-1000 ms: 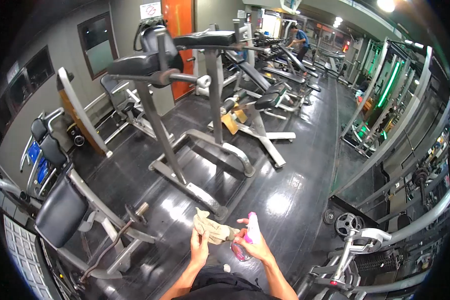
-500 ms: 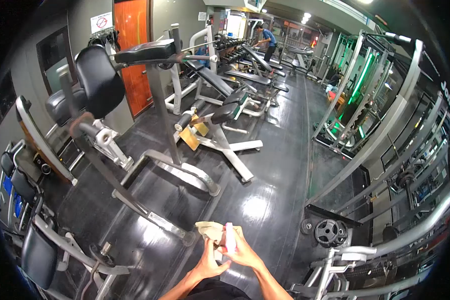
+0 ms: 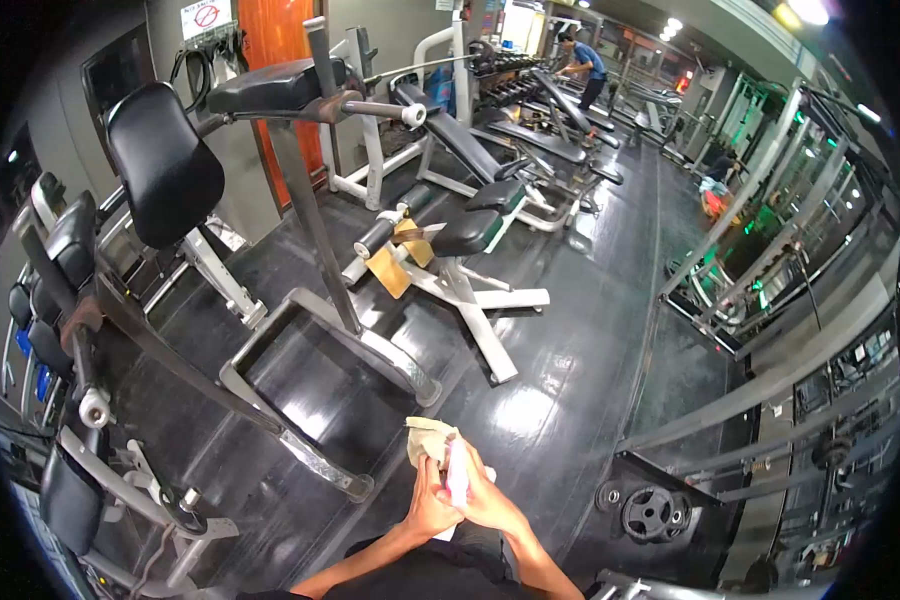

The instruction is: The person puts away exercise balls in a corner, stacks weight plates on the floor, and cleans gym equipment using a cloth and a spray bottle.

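Note:
Both my hands are close together low in the middle of the view, in front of my body. My left hand (image 3: 430, 505) is closed on a crumpled beige cloth (image 3: 429, 438) that sticks out beyond the fingers. My right hand (image 3: 488, 497) is wrapped round what looks like a spray bottle (image 3: 458, 474), its pale pink head pointing away from me. A white part of it shows below the hands; the rest is hidden by my fingers. The cloth and the bottle's head are side by side, and the hands touch or nearly touch.
A dip station frame (image 3: 315, 235) with black pads stands ahead on the left. Behind it is a low bench (image 3: 465, 235) with foot rollers. Weight plates (image 3: 655, 513) lie at the right beside a rack. A person in blue (image 3: 590, 65) bends near the dumbbells far back.
My view has shifted, and the dip station on the left looks nearer. My hands have drawn closer together around the cloth and bottle, both still held.

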Demonstrator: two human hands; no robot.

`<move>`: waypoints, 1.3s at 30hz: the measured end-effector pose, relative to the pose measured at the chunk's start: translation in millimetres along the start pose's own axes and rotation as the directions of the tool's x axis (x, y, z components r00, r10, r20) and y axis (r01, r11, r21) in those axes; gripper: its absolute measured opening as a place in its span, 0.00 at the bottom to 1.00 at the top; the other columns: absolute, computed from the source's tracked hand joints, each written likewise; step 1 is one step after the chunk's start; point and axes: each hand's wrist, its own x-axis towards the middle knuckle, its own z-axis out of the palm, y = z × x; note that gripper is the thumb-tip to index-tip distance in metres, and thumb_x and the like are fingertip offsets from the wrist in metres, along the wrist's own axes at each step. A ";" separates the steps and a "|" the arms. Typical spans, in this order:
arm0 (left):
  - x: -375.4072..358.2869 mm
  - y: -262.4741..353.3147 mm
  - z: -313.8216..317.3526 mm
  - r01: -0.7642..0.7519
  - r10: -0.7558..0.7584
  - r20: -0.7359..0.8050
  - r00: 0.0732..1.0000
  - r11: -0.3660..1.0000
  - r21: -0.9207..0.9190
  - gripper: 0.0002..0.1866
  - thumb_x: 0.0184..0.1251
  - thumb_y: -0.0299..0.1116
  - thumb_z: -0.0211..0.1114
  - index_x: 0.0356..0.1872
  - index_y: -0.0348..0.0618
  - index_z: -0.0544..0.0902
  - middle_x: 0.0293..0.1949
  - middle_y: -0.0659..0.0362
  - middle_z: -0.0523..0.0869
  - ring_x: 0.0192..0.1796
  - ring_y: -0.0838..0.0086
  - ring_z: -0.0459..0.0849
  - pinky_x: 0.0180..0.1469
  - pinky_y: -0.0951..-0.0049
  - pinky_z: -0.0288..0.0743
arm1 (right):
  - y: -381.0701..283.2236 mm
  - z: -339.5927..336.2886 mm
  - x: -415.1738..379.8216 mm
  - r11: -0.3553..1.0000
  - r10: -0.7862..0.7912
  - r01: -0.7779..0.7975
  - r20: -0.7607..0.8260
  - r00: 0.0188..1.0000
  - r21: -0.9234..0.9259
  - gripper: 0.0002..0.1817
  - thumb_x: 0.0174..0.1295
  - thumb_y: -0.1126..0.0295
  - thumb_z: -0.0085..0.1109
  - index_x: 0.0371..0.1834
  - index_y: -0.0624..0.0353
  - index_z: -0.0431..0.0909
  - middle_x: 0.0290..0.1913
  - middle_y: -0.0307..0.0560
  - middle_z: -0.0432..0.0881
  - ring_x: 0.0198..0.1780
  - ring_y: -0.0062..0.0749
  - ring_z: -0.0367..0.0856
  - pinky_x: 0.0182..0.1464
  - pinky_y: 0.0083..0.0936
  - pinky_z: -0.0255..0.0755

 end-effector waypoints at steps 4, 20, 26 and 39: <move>61.5 -4.7 44.3 0.053 -0.093 -0.173 0.980 0.974 -0.222 0.33 0.45 0.29 0.69 0.54 0.33 0.65 0.45 0.44 0.68 0.49 0.54 0.71 0.49 0.60 0.68 | 21.9 -54.7 34.2 0.990 0.088 -0.078 0.089 0.992 -0.116 0.47 0.56 0.68 0.60 0.73 0.62 0.38 0.72 0.65 0.43 0.73 0.57 0.45 0.71 0.38 0.47; 257.3 -10.5 159.3 0.134 -0.173 -0.095 0.980 0.938 -0.320 0.23 0.50 0.23 0.62 0.52 0.36 0.73 0.40 0.51 0.74 0.45 0.58 0.76 0.46 0.69 0.71 | 158.1 -285.8 155.2 0.861 0.282 -0.401 0.364 0.888 0.313 0.19 0.70 0.62 0.47 0.59 0.61 0.67 0.43 0.41 0.77 0.41 0.24 0.75 0.44 0.24 0.72; 324.4 -24.8 186.6 0.121 -0.152 -0.194 0.969 0.979 -0.162 0.27 0.49 0.22 0.62 0.55 0.33 0.72 0.53 0.45 0.73 0.58 0.52 0.71 0.60 0.63 0.66 | 237.0 -298.5 227.5 0.659 0.641 -0.567 0.026 0.767 0.494 0.15 0.72 0.61 0.44 0.42 0.60 0.77 0.32 0.36 0.78 0.33 0.18 0.74 0.35 0.18 0.70; 469.1 -133.6 197.1 0.253 -0.564 -0.386 0.730 0.748 -0.613 0.28 0.62 0.20 0.58 0.64 0.38 0.65 0.47 0.58 0.77 0.32 0.79 0.78 0.35 0.79 0.77 | 319.9 -482.4 345.0 0.249 0.659 -0.201 -0.013 0.752 0.947 0.24 0.71 0.48 0.35 0.60 0.50 0.68 0.58 0.41 0.72 0.59 0.41 0.71 0.61 0.44 0.66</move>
